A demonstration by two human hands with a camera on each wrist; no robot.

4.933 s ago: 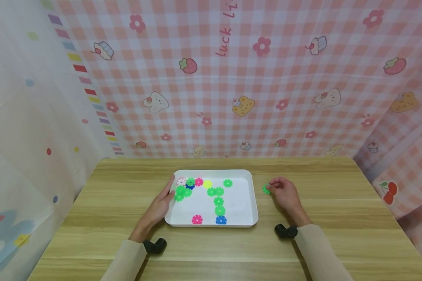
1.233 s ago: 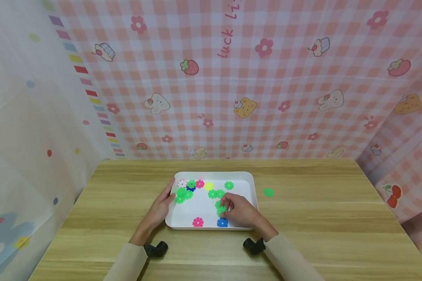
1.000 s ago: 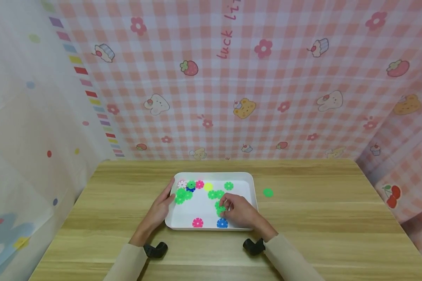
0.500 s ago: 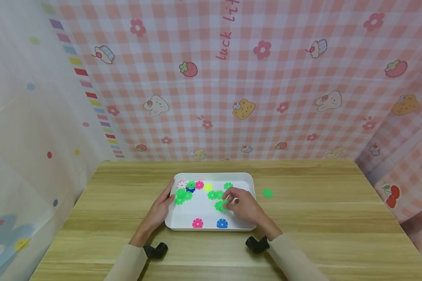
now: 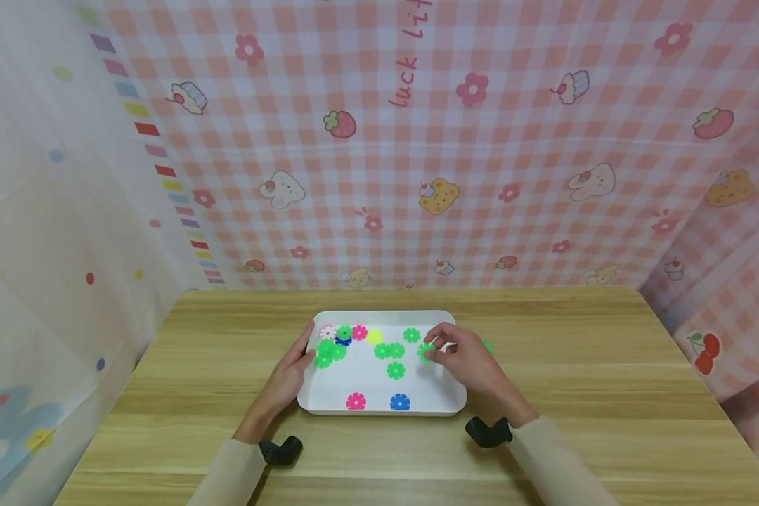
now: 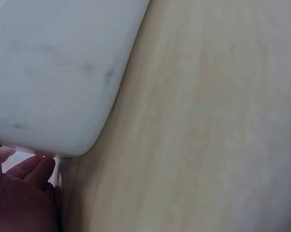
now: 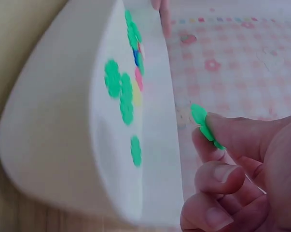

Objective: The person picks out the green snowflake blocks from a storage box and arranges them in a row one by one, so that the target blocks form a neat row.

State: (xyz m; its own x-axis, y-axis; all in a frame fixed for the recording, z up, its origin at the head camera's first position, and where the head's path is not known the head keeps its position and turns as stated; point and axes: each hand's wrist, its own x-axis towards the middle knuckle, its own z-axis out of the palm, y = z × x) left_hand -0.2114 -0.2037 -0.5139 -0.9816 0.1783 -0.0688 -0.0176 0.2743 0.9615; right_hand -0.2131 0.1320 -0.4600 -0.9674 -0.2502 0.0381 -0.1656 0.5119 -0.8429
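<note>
Green notched disc (image 5: 424,351) pinched by right hand (image 5: 466,357); may be dropped if grip slips; tray (image 5: 379,411) gripped by left hand (image 5: 291,367).

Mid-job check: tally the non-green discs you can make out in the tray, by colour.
Pink: 2, a far pink disc and a near pink disc
Blue: 2, a bright blue disc and a dark blue disc partly under a green disc
Yellow: 1 yellow disc
Whitish: 1 whitish disc
Total: 6 visible; overlaps may hide more.
</note>
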